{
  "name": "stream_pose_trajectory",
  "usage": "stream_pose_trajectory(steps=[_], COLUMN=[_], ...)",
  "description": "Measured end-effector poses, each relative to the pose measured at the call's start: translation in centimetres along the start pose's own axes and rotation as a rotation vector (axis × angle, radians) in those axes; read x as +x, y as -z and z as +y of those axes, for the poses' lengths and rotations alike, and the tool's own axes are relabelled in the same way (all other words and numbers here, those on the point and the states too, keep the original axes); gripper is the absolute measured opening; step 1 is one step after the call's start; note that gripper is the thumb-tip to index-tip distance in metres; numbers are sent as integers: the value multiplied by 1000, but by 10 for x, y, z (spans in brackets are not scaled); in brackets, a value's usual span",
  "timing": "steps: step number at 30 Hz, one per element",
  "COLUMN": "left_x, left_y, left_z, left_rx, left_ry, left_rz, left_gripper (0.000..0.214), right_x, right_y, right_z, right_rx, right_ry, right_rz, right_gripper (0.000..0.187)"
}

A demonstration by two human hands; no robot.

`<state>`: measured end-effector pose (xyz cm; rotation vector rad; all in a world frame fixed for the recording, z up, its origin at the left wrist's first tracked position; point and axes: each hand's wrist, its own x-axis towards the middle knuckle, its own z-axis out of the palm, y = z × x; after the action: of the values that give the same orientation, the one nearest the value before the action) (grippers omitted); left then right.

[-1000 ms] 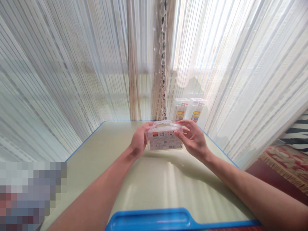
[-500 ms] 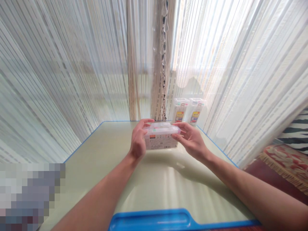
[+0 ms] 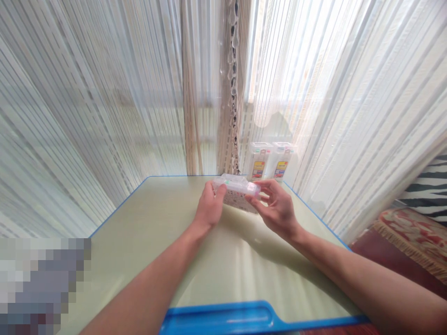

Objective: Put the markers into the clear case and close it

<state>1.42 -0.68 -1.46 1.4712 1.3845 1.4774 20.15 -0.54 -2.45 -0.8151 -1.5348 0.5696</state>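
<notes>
Between my hands is a clear plastic case (image 3: 238,197) with a pale lid and small printing across its front. It is tilted, its right end lower than its left. My left hand (image 3: 210,204) grips the left end, thumb on the front edge, its other fingers partly hidden behind. At the right end, my right hand (image 3: 276,205) pinches the corner between thumb and fingers. Whether the case's underside touches the table I cannot tell.
Two similar clear cases with yellow labels (image 3: 259,163) (image 3: 281,163) stand upright at the table's back right. The pale green table (image 3: 157,209) has a blue rim and a blue tray (image 3: 220,318) in front. String curtains (image 3: 139,93) hang behind; a fringed patterned cloth (image 3: 412,232) lies right.
The case has turned from nearly level to tilted, its left end rising and its right end dropping. My left hand has shifted right, its thumb now on the front edge.
</notes>
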Motion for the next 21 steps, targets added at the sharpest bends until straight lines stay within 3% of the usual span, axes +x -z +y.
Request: stream_pose_trajectory(steps=[12,21], left_x=[1,11], left_y=[2,8], left_z=[-3,-9], left_rx=[-138,74], left_ry=[-127,-37], left_rz=[-174,-117], left_gripper=[38,45], right_x=[-1,14], right_y=[-4,3], right_z=[2,13], right_rx=[64,139], right_ry=[-113,-163], right_rz=[-42,-14], right_gripper=[40,42])
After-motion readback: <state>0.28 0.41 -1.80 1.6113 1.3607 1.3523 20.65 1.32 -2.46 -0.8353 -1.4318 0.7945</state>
